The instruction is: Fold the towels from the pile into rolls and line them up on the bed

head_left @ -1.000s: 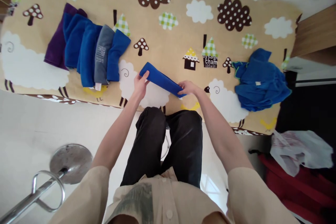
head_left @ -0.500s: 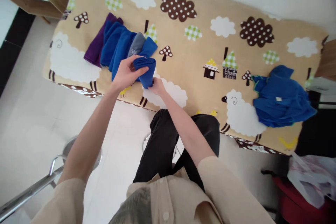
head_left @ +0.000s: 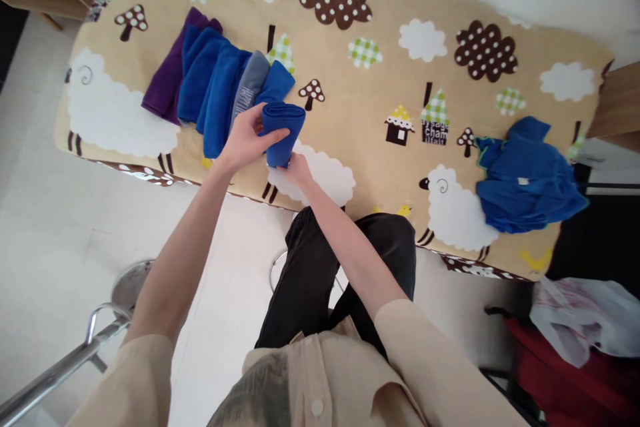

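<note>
A folded blue cloth is held up between both hands above the near edge of the patterned bedding. My left hand grips its upper left side, thumb across the front. My right hand closes on its lower end. Behind the hands lies an overlapping row of folded cloths: a purple one, blue ones and a grey one with lettering, with another blue piece beside it. A loose blue heap of cloth rests at the right.
A metal stool or stand is at the lower left. On the right floor, a white plastic bag lies on a red bag. Wooden furniture borders the bedding, and a wall runs along the back.
The view has shifted slightly. The held blue cloth now shows more of its front face, with both hands still on it. The row and the heap look unchanged.
</note>
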A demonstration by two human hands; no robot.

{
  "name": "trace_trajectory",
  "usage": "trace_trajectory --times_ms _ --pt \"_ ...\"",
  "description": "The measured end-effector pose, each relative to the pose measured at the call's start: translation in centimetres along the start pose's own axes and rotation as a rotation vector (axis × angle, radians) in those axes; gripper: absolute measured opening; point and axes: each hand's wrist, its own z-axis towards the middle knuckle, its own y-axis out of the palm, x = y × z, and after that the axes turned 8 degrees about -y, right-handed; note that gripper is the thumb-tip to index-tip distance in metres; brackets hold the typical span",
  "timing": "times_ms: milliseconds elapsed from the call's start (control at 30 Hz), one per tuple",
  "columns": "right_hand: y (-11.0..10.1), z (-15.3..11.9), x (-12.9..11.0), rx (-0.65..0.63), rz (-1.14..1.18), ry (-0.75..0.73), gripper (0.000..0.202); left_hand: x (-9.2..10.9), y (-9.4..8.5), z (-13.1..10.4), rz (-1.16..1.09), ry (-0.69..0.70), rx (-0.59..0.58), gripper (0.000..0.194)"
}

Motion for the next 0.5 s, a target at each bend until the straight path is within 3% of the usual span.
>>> trace_trajectory --times_ms 67,200,333,500 --pt "0.4 0.1 0.1 0.117 -0.021 0.076 0.039 -0.4 -0.1 0.3 -0.013 -0.006 0.029 0.034" --pt "0.9 0.1 0.5 0.127 -0.01 0.064 0.04 -0.2 0.2 0.2 -0.008 0.001 0.034 0.035" --pt "0.9 0.1 0.9 0.111 -0.006 0.059 0.039 1.0 1.0 -0.3 0.078 0.045 -0.065 0.04" --pt "1.2 0.0 1.0 0.19 0.12 0.048 0.042 1.2 1.3 0.2 0.323 0.159 -0.182 0.058"
